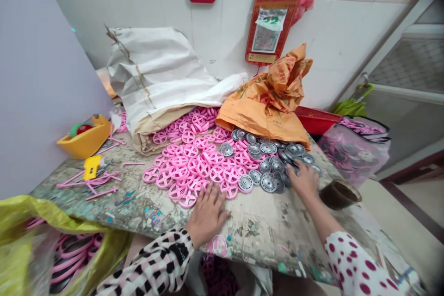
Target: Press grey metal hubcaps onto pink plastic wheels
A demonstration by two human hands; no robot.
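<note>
Bare tabletop [256, 217] meets its edge lower centre; left hand [207, 215], spread flat, touches pink wheels [217, 174], grasping nothing; right hand [305, 182], over grey discs [268, 182], blurred, grip unclear

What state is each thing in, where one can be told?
Left hand, grip open, spread at the pink wheels
Right hand, blurred over the grey discs, grip unclear
Pink wheels, loosely piled
Grey discs, loosely piled
White sack, open, pink wheels at its mouth
Orange sack, crumpled, edge over some grey discs
Yellow bag, open, contents showing
Clear bag, filled
Calendar, showing 22
</note>
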